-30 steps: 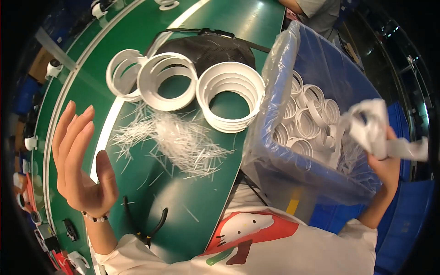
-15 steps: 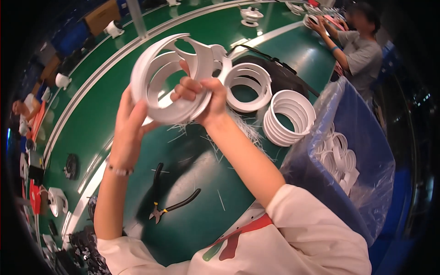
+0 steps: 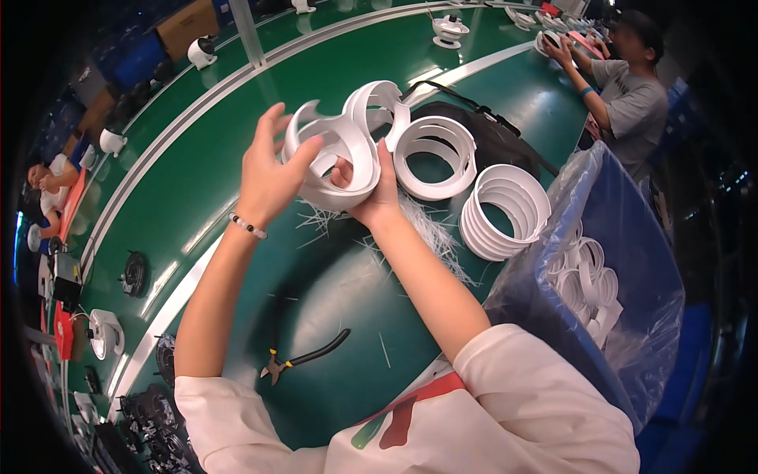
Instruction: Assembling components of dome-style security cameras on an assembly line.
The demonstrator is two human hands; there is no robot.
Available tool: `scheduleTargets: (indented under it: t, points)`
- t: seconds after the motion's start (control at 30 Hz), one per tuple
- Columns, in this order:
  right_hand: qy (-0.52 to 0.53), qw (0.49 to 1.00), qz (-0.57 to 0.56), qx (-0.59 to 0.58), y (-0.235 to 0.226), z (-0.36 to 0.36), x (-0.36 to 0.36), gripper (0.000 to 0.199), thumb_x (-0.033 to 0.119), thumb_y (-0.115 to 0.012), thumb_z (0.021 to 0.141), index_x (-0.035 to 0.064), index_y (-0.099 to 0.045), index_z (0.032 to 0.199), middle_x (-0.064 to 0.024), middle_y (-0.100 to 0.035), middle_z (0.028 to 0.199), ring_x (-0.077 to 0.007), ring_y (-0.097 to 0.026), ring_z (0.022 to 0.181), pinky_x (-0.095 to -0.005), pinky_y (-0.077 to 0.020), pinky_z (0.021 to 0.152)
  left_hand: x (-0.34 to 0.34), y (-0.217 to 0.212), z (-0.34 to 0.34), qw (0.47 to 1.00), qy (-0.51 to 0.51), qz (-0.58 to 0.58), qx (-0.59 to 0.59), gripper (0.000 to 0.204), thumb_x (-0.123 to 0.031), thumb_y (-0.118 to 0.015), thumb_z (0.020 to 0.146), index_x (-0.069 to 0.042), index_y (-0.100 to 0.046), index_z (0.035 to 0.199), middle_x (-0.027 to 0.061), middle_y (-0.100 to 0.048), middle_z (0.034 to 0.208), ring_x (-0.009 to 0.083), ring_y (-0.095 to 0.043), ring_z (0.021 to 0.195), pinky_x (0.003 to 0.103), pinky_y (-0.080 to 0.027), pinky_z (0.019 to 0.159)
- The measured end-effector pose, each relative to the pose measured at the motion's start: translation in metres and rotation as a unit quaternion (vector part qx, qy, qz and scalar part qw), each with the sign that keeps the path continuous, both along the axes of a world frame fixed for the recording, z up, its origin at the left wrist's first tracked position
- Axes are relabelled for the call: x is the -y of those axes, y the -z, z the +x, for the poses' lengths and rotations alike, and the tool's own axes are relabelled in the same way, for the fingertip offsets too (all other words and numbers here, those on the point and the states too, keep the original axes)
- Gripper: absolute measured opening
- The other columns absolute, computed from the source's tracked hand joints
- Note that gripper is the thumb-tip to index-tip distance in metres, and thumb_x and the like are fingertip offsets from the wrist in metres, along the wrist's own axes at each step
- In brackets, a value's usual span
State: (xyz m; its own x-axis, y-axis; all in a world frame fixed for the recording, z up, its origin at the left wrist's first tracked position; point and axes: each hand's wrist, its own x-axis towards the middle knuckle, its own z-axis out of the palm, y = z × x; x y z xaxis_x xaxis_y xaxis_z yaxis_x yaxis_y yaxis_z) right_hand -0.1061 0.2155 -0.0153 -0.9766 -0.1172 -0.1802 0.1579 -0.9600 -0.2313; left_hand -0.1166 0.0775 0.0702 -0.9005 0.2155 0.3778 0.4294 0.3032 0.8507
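Note:
A white plastic ring with a curved, cut-out rim is held up over the green work table. My right hand grips its right lower side, with fingertips showing inside the opening. At its left edge is my left hand, fingers spread and thumb reaching across the rim; whether the thumb touches cannot be told. Just behind the held ring stands another white ring part, partly hidden. To the right are a short stack of white rings and a taller ribbed stack.
Cutting pliers with black handles lie on the green table, near thin white plastic strips. A blue bin lined with clear plastic holds white parts at right. A black bag lies behind the stacks. Co-workers sit at far right and left.
The held ring has moved lower and turned. My left hand has shifted from its lower left side up to its left edge, fingers spreading. My right hand still holds it.

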Motion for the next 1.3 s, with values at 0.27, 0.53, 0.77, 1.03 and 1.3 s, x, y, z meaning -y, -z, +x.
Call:
scheduleTargets:
  t: [0.27,0.53,0.77,1.03,1.3]
  points:
    - [0.118,0.976,0.179,0.025,0.012,0.017,-0.009,0.045,0.044,-0.039,0.086,0.0118,-0.046,0.116,-0.0075,-0.049,0.113,-0.019,-0.046,0.103,-0.0344,-0.0379,0.088,-0.002,0.051,-0.034,0.998,-0.048,0.02,0.038,0.031,-0.014,-0.044,0.074,0.001,-0.057,0.099,0.0134,-0.062,0.085,0.0187,-0.058,0.075,0.029,-0.044,0.07]
    - [0.243,0.828,0.506,-0.019,0.025,0.015,0.0,0.053,0.04,-0.025,0.092,-0.0026,-0.036,0.123,-0.013,-0.042,0.123,-0.0205,-0.039,0.113,-0.0275,-0.0266,0.095,-0.007,0.063,-0.054,0.996,-0.074,0.049,0.016,0.028,-0.013,-0.046,0.075,0.0,-0.059,0.097,0.0116,-0.063,0.083,0.0181,-0.06,0.075,0.028,-0.045,0.069]
    - [0.34,0.764,0.549,-0.001,0.021,0.005,0.023,0.053,0.035,-0.027,0.091,-0.0063,-0.03,0.125,-0.0243,-0.027,0.131,-0.0334,-0.022,0.123,-0.0361,-0.0156,0.102,0.002,0.069,-0.056,0.993,-0.104,0.056,0.005,0.024,-0.013,-0.047,0.078,-0.002,-0.06,0.095,0.009,-0.064,0.082,0.0157,-0.06,0.072,0.027,-0.045,0.067]
    - [0.284,0.638,0.686,-0.203,-0.016,0.087,0.015,0.053,0.014,-0.033,0.088,-0.0049,-0.01,0.132,-0.019,-0.011,0.138,-0.0279,-0.01,0.129,-0.0354,-0.0071,0.104,-0.007,0.082,-0.03,0.992,-0.044,-0.082,-0.09,0.056,-0.039,-0.044,0.083,0.006,-0.04,0.114,0.0264,-0.045,0.114,0.0384,-0.04,0.109,0.039,-0.03,0.095]
    - [0.289,0.48,0.716,-0.417,0.002,0.125,0.026,0.061,0.024,-0.039,0.079,-0.0044,-0.018,0.129,-0.0267,-0.016,0.134,-0.0385,-0.017,0.125,-0.0441,-0.0097,0.103,0.23,0.073,-0.035,0.73,-0.409,-0.547,-0.012,0.054,-0.029,-0.063,0.069,-0.006,-0.044,0.113,0.0126,-0.042,0.121,0.0327,-0.035,0.116,0.056,-0.031,0.088]
